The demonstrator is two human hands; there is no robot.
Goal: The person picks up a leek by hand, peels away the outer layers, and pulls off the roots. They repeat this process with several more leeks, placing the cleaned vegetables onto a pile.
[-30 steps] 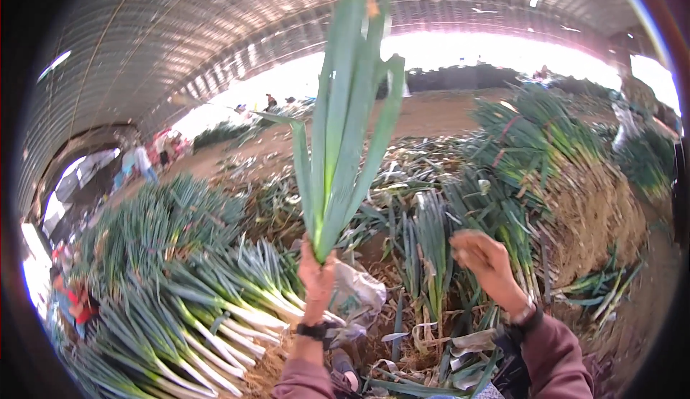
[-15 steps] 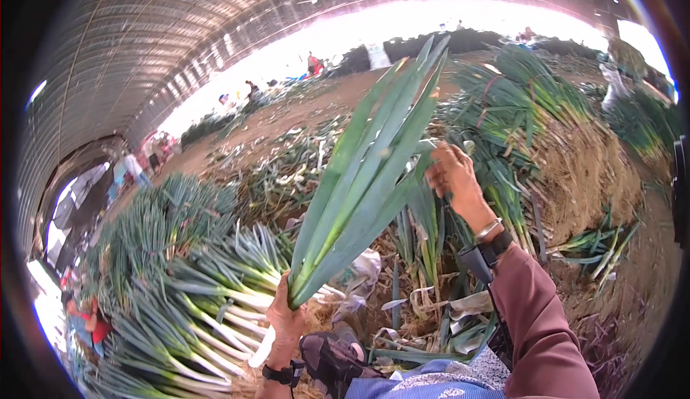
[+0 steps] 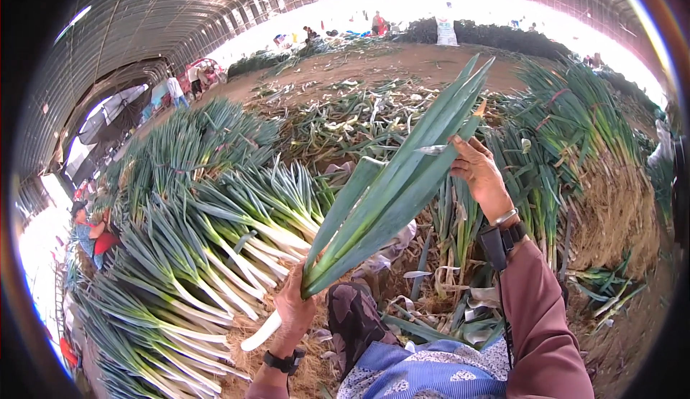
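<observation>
Head view:
- 1 leek (image 3: 392, 201), green leaves fanned; location: aslant above the earth floor (image 3: 402, 56), white root end pointing down and left
- Left hand (image 3: 293, 309): wrapped round the shank of that leek, gripping it
- Right hand (image 3: 480, 175): at its upper leaves, fingertips against the leaf edge; whether they pinch cannot be told
- Pile of leeks (image 3: 208, 277): on the floor left of the left hand, white shanks toward the person
- Stack of leek bundles (image 3: 611, 205): right of the right hand, roots massed in front
- Leaf trimmings (image 3: 345, 122): beyond the hands
- 1 white sack (image 3: 445, 34): upright near the earth floor's far edge
</observation>
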